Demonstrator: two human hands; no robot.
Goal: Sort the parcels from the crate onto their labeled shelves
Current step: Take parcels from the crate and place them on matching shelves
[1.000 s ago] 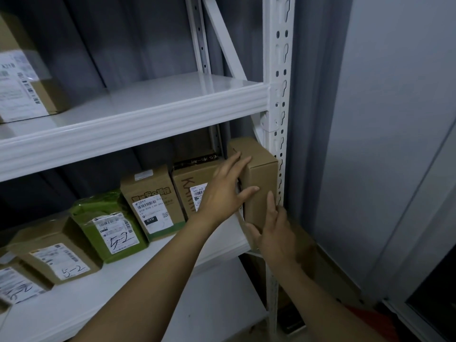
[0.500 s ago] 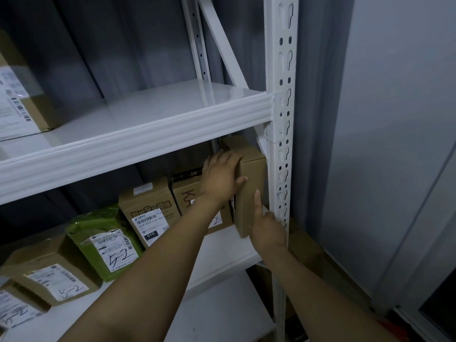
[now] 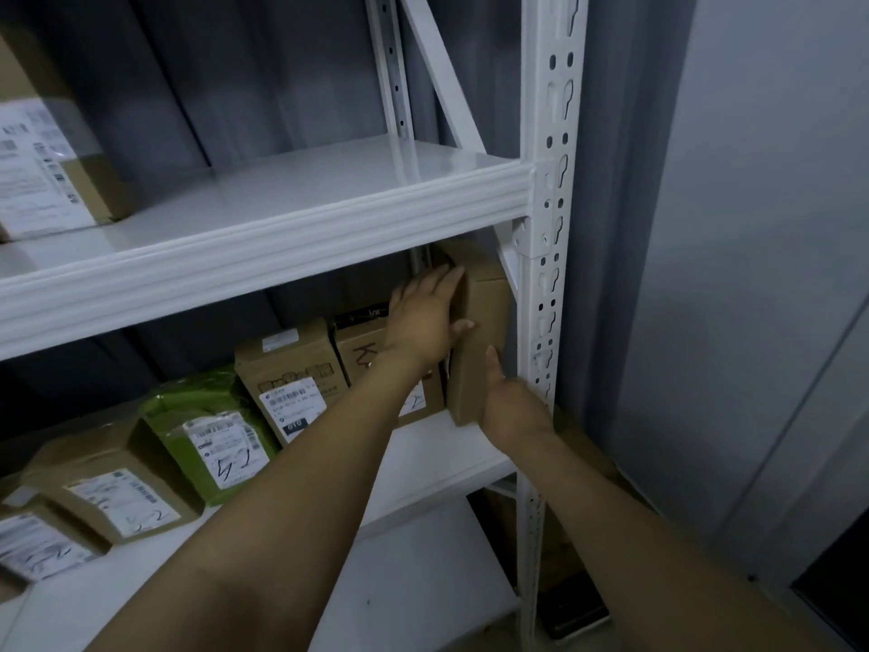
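The box stands on the shelf, last in a row of parcels. The left grip and right grip press it flat, fingers released. This one looks nearly done; the crate is out of sight.

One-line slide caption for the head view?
Left hand and right hand steady a tall brown box at the right end of the shelf, beside labelled parcels.

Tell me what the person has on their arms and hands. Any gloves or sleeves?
Nothing at all! The left grip and right grip are bare hands with no gloves, and I see no rings. The left arm and right arm are bare as far up as the picture shows: no sleeves, no watch, no bracelet.
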